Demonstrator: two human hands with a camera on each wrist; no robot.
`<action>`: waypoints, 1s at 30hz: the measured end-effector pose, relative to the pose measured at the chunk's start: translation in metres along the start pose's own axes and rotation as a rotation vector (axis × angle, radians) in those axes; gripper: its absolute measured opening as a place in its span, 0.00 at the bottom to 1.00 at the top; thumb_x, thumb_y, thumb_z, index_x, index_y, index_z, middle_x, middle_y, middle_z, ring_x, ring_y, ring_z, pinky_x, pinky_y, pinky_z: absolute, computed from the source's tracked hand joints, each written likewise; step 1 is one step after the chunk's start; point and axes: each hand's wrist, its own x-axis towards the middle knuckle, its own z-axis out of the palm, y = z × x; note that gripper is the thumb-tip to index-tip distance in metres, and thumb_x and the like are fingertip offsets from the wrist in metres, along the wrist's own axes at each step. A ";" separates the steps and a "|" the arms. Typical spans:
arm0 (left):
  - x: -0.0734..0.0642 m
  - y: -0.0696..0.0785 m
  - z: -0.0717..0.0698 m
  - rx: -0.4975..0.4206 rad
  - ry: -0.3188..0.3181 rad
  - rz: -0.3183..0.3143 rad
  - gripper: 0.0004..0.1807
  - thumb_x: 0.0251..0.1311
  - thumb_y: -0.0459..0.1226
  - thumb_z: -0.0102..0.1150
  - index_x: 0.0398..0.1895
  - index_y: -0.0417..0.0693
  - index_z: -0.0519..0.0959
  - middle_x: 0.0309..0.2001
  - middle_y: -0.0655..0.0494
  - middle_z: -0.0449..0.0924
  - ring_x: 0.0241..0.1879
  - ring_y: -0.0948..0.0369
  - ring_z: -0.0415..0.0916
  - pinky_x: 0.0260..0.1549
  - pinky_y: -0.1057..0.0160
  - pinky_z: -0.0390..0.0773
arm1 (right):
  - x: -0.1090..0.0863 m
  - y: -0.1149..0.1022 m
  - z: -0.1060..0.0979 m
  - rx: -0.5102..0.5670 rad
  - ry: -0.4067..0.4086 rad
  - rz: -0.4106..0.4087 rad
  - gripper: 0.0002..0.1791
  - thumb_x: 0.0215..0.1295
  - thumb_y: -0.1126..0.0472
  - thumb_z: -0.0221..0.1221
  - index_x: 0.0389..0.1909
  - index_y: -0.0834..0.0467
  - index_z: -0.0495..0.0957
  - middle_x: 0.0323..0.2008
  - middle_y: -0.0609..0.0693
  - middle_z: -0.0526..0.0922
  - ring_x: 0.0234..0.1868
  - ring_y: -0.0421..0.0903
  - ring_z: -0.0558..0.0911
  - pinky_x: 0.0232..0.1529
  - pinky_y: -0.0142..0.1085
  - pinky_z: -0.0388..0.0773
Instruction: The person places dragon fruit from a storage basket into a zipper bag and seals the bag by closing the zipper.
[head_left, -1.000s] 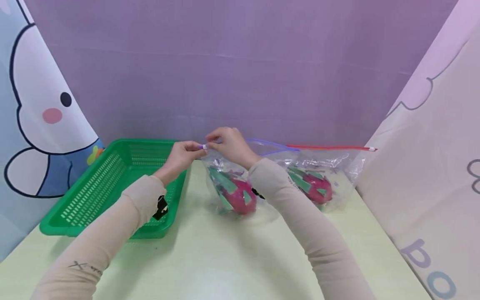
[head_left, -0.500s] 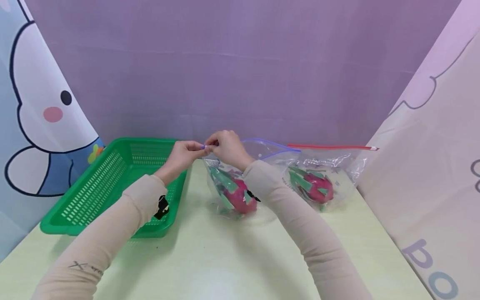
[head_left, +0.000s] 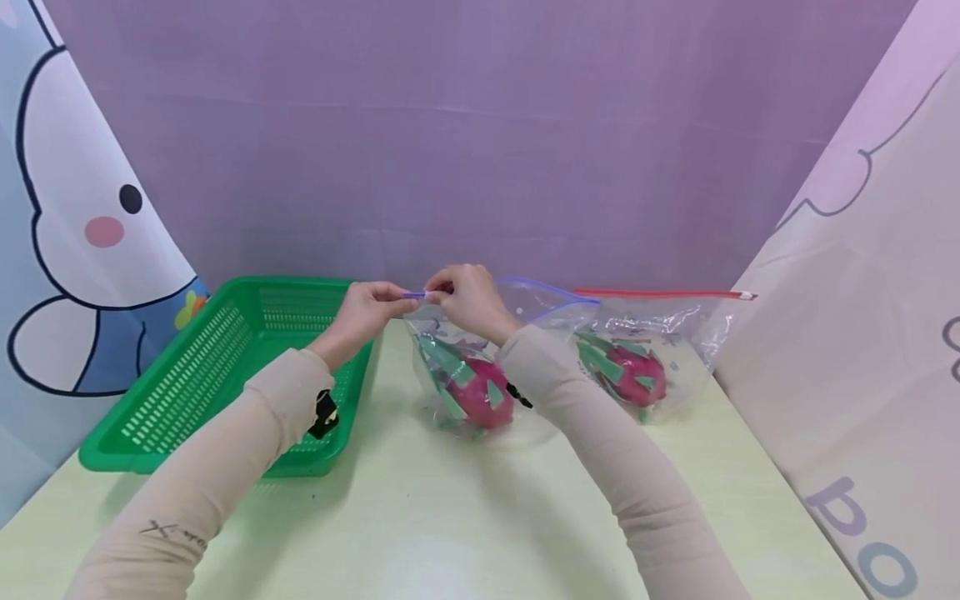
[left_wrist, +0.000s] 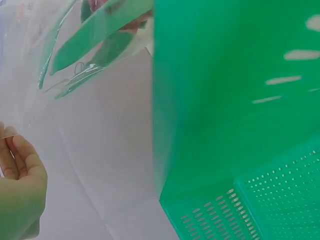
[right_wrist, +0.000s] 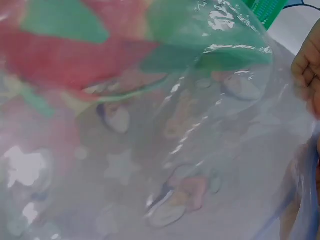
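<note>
A clear zip bag (head_left: pixel 527 293) with a purple-blue zip stands on the table, holding a pink dragon fruit (head_left: pixel 480 398) with green scales. My left hand (head_left: pixel 360 317) pinches the left end of its zip between thumb and finger. Just to the right, my right hand (head_left: pixel 471 302) pinches the small white zip slider (head_left: pixel 429 295). Right of there, the bag's mouth bows apart. In the right wrist view, the printed plastic (right_wrist: pixel 200 160) fills most of the picture, and the fingers show only at the right edge.
Left of the bag sits a green perforated basket (head_left: pixel 168 400), under my left forearm. A second zip bag with a red zip (head_left: pixel 660 295) and another dragon fruit (head_left: pixel 637 375) stands at the right. A purple cloth (head_left: pixel 480 150) hangs behind the table.
The right hand first moved slightly left toward the left hand, then rightward along the zip. A short purple stretch now shows between the hands. The left hand stays in place.
</note>
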 end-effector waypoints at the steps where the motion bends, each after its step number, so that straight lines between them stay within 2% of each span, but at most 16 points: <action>1: 0.000 0.000 0.000 0.005 0.003 -0.001 0.16 0.55 0.46 0.61 0.40 0.44 0.81 0.46 0.50 0.78 0.48 0.54 0.71 0.51 0.50 0.68 | -0.001 0.001 -0.001 0.000 0.002 0.006 0.07 0.61 0.61 0.59 0.37 0.57 0.83 0.33 0.48 0.83 0.30 0.42 0.77 0.31 0.30 0.77; 9: 0.001 -0.002 -0.004 0.027 0.009 0.006 0.16 0.56 0.46 0.61 0.40 0.45 0.80 0.45 0.51 0.79 0.47 0.55 0.72 0.51 0.51 0.68 | -0.002 0.008 -0.004 0.025 0.007 -0.024 0.08 0.60 0.61 0.59 0.38 0.57 0.82 0.35 0.49 0.83 0.31 0.41 0.79 0.34 0.30 0.77; 17: 0.000 -0.009 -0.007 0.035 -0.009 -0.017 0.16 0.57 0.46 0.60 0.42 0.45 0.79 0.47 0.50 0.77 0.51 0.55 0.67 0.52 0.50 0.66 | -0.004 0.014 -0.004 0.061 -0.001 -0.055 0.07 0.59 0.62 0.60 0.37 0.60 0.82 0.34 0.50 0.83 0.32 0.42 0.78 0.34 0.30 0.77; 24: 0.000 -0.009 -0.009 0.017 -0.003 -0.001 0.16 0.56 0.46 0.60 0.41 0.44 0.80 0.46 0.51 0.78 0.50 0.55 0.68 0.53 0.48 0.66 | -0.004 0.020 -0.005 0.098 0.025 -0.099 0.08 0.58 0.63 0.60 0.37 0.60 0.82 0.36 0.51 0.83 0.35 0.44 0.80 0.35 0.30 0.78; 28: 0.001 -0.009 -0.009 0.005 -0.006 0.004 0.17 0.55 0.47 0.61 0.41 0.44 0.80 0.45 0.51 0.78 0.49 0.55 0.68 0.52 0.50 0.66 | -0.006 0.026 -0.008 0.098 0.033 -0.137 0.08 0.58 0.62 0.60 0.37 0.60 0.82 0.36 0.51 0.83 0.37 0.42 0.80 0.38 0.30 0.78; 30: 0.002 -0.008 -0.007 0.001 -0.010 0.009 0.17 0.55 0.47 0.61 0.41 0.44 0.80 0.44 0.51 0.78 0.48 0.55 0.70 0.52 0.51 0.67 | -0.007 0.027 -0.010 0.096 0.030 -0.129 0.08 0.59 0.62 0.60 0.37 0.60 0.83 0.37 0.50 0.83 0.37 0.42 0.80 0.38 0.31 0.78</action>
